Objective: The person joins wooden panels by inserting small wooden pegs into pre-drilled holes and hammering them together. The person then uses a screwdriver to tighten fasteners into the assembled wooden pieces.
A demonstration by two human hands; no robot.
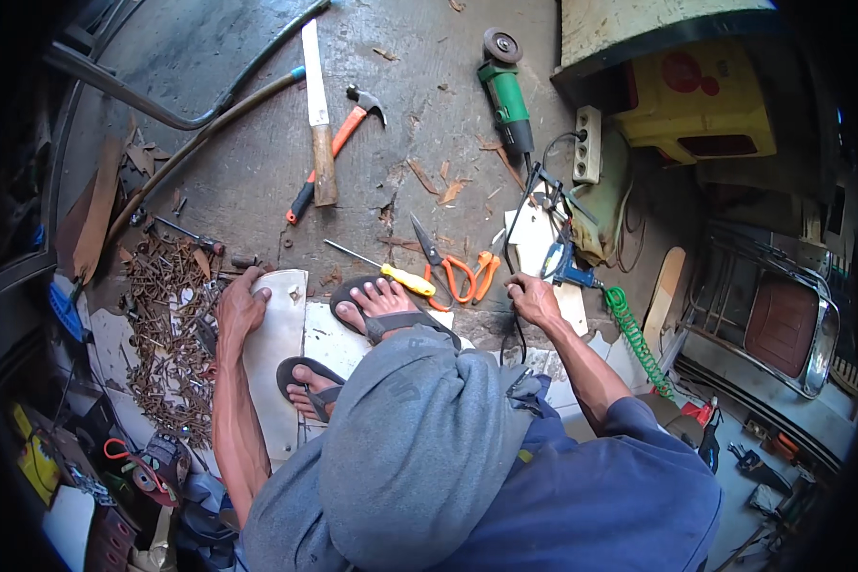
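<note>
**A pale sheet held flat on the floor, a black cable in the other hand**

The person sits low on a concrete floor (257, 162), with both feet in dark sandals resting on a pale sheet (278, 334). This sheet is flat, off-white with some grey marks, and its far corner is rounded. It lies directly in front of the person, between the knees and a pile of rusty nails (167, 324) on the left side. More pale pieces lie under and beside the feet.

The left hand (240, 310) presses down on the far left edge of the sheet, palm down and fingers spread over the rim. It grips nothing; it only lies flat on the sheet.

The right hand (532, 297) is closed around a thin black cable (513, 238). The cable goes up from the fist toward the green angle grinder (503, 91), and a loop of it hangs below the hand.

Just beyond the feet lie a screwdriver with yellow handle (391, 272) and scissors with orange handles (453, 267), near each other. Farther away are a long knife with wooden handle (318, 114) and a hammer with orange handle (338, 143), which cross each other. A white power strip (587, 143) lies near the grinder. To the right of the right hand are a blue tool (562, 267) and a green coiled hose (634, 338).
</note>
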